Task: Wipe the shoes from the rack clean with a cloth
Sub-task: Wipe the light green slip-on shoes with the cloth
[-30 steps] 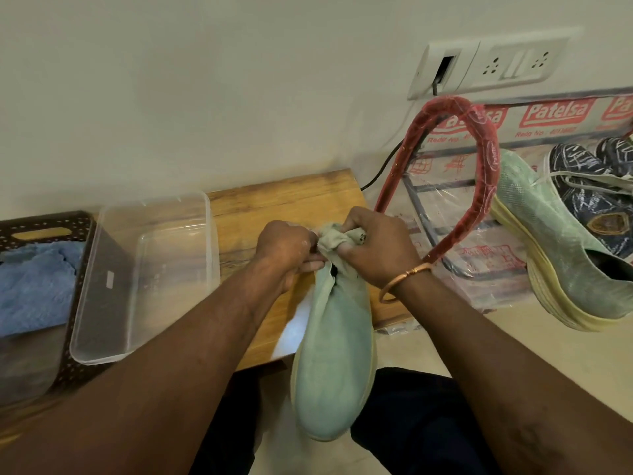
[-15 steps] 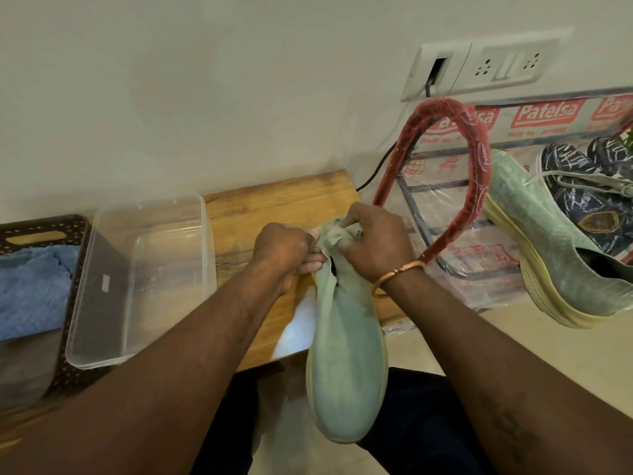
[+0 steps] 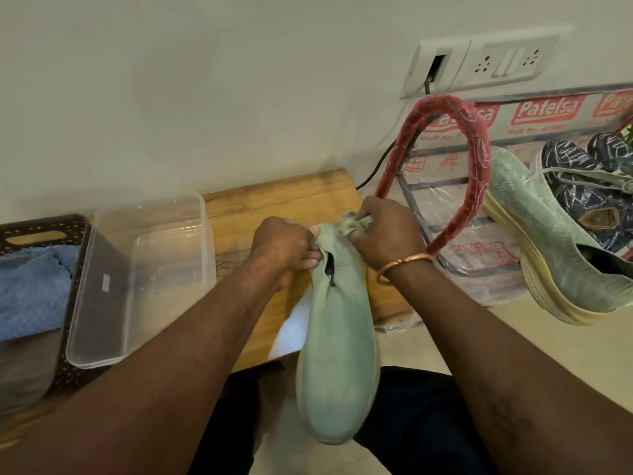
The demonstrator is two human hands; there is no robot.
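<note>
Shoe (image 3: pixel 337 354) in pale green is hanging over our lap (image 3: pixel 411 423) while we are pinching its heel collar with our left hand (image 3: pixel 282 243) and bunching it in our right hand (image 3: pixel 387 234), so we are risking stretching the knit by pulling harder.

Arms: the left forearm (image 3: pixel 171 354) and the right forearm (image 3: pixel 496 354) enter from the lower corners of the frame. Both are bare along their whole visible length.

Hands: the left hand (image 3: pixel 281 245) and the right hand (image 3: pixel 387 234), at frame centre, are bare.

Wrist fitting: one thin, rigid bangle (image 3: pixel 406 262), copper-coloured with a polished surface, encircles the right wrist.

Legs: trousers (image 3: pixel 411 423) of plain dark fabric, near black, occupy the lower centre of the frame between the forearms.
</note>
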